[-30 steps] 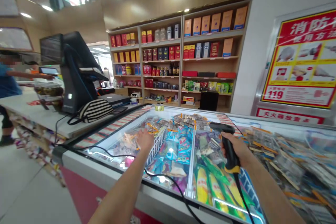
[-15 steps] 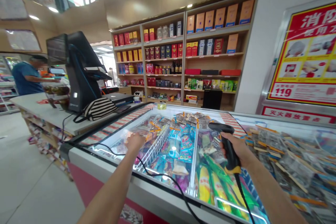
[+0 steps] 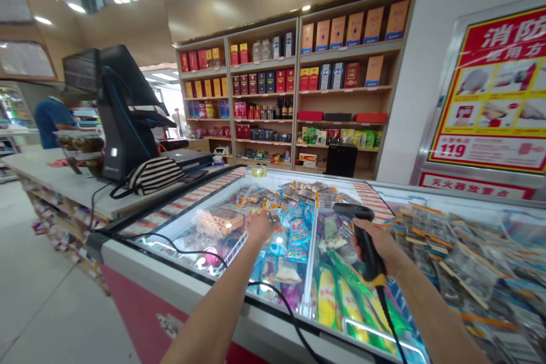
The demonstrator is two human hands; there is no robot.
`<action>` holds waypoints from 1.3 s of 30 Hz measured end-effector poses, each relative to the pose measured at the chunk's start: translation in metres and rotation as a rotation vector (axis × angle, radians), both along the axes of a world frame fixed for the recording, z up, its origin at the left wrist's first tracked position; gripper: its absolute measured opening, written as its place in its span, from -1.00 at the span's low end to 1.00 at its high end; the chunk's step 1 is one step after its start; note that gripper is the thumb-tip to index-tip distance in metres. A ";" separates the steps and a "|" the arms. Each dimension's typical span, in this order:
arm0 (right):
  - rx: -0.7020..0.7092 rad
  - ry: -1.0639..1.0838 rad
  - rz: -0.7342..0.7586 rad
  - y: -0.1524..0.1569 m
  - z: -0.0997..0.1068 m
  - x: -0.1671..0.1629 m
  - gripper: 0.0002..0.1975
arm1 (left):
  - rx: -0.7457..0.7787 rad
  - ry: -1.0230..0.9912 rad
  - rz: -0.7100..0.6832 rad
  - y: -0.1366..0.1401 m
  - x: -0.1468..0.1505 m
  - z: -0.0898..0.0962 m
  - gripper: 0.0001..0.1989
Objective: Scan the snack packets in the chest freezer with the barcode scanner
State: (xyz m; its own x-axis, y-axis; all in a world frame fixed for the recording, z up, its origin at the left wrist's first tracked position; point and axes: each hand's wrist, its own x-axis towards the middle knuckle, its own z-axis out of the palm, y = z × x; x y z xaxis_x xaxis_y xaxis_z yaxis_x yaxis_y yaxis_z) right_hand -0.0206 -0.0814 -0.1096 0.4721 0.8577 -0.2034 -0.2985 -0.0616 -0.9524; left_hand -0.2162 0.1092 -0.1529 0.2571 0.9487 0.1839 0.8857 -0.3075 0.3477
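Note:
My right hand [image 3: 377, 244] grips a black handheld barcode scanner [image 3: 370, 250] with a yellow collar at its base, its head pointing left. The scanner is above the right part of a chest freezer [image 3: 149, 261]. My left hand [image 3: 259, 226] is over the middle of the freezer with its fingers curled in. A small greyish piece shows at its fingertips; I cannot make out what it is. Near this hand are blue snack packets [image 3: 301, 230] and an orange-brown packet [image 3: 219, 223]. Green-and-yellow corn-shaped packs [image 3: 327, 296] are below the scanner.
A black cable [image 3: 281, 298] runs across the freezer's front edge. Packets [image 3: 464, 261] are heaped at right. At left, a counter holds a till screen [image 3: 128, 85] and a striped pouch [image 3: 156, 175]; a person [image 3: 53, 119] stands behind. Shelves of boxes [image 3: 264, 82] line the back wall.
My left hand has moved right, from the orange-brown packet towards the blue packets. The right hand keeps the scanner, nearly in place. The view has shifted slightly.

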 end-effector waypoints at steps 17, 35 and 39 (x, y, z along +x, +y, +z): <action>-0.057 0.038 0.093 0.000 -0.005 -0.033 -0.80 | 0.084 -0.811 -0.462 0.022 0.060 -0.025 -0.37; -0.025 0.137 0.160 -0.008 0.000 -0.041 -0.82 | 0.143 -0.834 -0.419 0.029 0.061 -0.030 -0.34; -0.006 0.115 0.111 -0.008 0.001 -0.033 -0.80 | 0.128 -0.856 -0.432 0.022 0.059 -0.023 -0.35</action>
State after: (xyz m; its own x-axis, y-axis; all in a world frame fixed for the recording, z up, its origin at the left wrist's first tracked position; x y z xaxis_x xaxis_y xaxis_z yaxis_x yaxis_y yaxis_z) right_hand -0.0533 -0.0894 -0.1082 0.3473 0.9022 -0.2559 -0.3968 -0.1058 -0.9118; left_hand -0.1575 0.1310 -0.1755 0.3100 0.7638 0.5662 0.1499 -0.6273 0.7642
